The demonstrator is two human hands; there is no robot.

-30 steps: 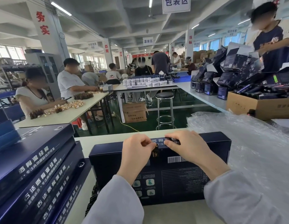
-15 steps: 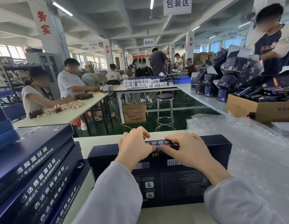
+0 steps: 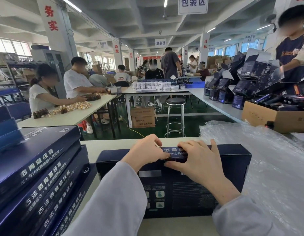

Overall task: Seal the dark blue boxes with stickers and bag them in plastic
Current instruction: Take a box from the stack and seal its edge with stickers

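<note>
A flat dark blue box (image 3: 182,193) lies on the white table in front of me, its printed back facing up. My left hand (image 3: 144,153) rests on the box's far edge, fingers curled over it and thumb pressing near the middle. My right hand (image 3: 197,160) lies flat beside it, fingers spread over the same edge and covering the spot between the thumbs. A sticker cannot be made out under the fingers. A slanted stack of the same dark blue boxes (image 3: 33,176) leans at my left. A heap of clear plastic bags (image 3: 267,167) lies at my right.
The white table (image 3: 103,143) ends just beyond the box. A cardboard carton (image 3: 275,116) full of dark items stands at the back right, behind the plastic. A steel stool (image 3: 175,114) and more work tables with seated people lie ahead. One person stands at far right.
Both hands went from pinching at the middle of the box's far edge to pressing down on it. The right hand flattened and its fingers spread. The box stayed in place.
</note>
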